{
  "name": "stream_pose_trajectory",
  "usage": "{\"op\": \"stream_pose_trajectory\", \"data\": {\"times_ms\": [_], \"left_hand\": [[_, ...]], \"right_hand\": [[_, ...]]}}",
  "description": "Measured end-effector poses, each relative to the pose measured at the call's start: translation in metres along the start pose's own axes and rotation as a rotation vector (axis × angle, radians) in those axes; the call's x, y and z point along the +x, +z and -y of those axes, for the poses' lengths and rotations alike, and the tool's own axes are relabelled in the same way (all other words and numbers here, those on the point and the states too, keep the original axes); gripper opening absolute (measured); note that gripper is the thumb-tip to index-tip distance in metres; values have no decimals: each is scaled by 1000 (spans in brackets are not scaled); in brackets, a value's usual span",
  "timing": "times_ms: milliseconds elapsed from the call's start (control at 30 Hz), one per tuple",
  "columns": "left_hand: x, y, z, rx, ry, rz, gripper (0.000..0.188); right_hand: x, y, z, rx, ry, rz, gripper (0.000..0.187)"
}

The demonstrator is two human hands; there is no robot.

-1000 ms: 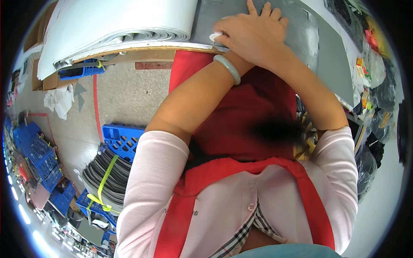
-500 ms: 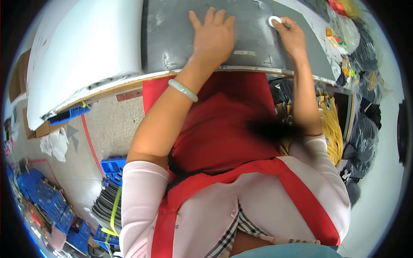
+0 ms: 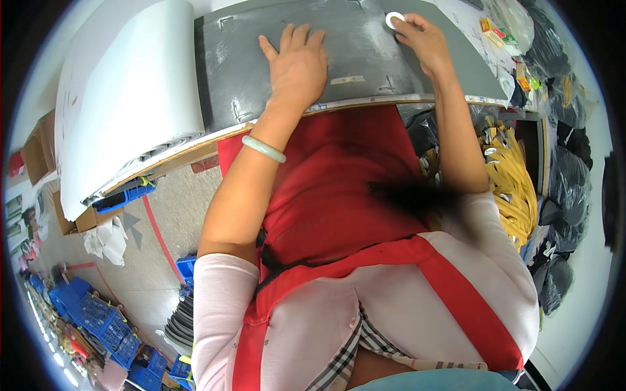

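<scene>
My left hand [image 3: 297, 75] lies flat on a dark grey sheet [image 3: 365, 49], its fingers spread. The sheet has small bracket-shaped slots near its corners, white powdery smudges and a pale strip of tape [image 3: 347, 80] near its front edge. A round white disc [image 3: 394, 20], chalk-like in look, is pinched between the thumb and fingers of my right hand [image 3: 425, 44]. That hand is over the right part of the sheet, toward its far side. Whether the disc touches the surface, I cannot tell. More plain grey material [image 3: 463, 75] extends to the right of the sheet.
A thick roll of white material [image 3: 147, 72] sits on the table at the left. Small boxes [image 3: 499, 36] and plastic bags [image 3: 512, 19] stand at the far right. Yellow straps [image 3: 512, 189] hang below the table's right side, beside black bags [image 3: 567, 189]. Blue crates [image 3: 101, 319] fill the lower left.
The whole view has shifted and turned a little, showing more of the left side. Both hands stay at nearly the same places on the sheet, the right still holding the disc.
</scene>
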State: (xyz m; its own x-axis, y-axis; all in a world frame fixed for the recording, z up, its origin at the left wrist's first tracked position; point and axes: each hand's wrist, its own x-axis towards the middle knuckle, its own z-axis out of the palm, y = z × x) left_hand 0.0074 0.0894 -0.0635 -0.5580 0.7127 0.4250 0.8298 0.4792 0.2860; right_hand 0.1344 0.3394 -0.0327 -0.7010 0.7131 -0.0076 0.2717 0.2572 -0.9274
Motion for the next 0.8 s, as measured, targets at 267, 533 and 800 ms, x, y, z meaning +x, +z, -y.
{"op": "stream_pose_trajectory", "data": {"times_ms": [267, 533, 800], "left_hand": [[2, -1, -3, -31, 17, -14, 33], [-41, -77, -48, -743, 409, -15, 24], [-47, -83, 10, -321, 215, 216, 26]], "right_hand": [[15, -26, -28, 401, 158, 76, 34], [0, -2, 35, 443, 42, 197, 33], [4, 3, 43, 698, 44, 122, 43]]}}
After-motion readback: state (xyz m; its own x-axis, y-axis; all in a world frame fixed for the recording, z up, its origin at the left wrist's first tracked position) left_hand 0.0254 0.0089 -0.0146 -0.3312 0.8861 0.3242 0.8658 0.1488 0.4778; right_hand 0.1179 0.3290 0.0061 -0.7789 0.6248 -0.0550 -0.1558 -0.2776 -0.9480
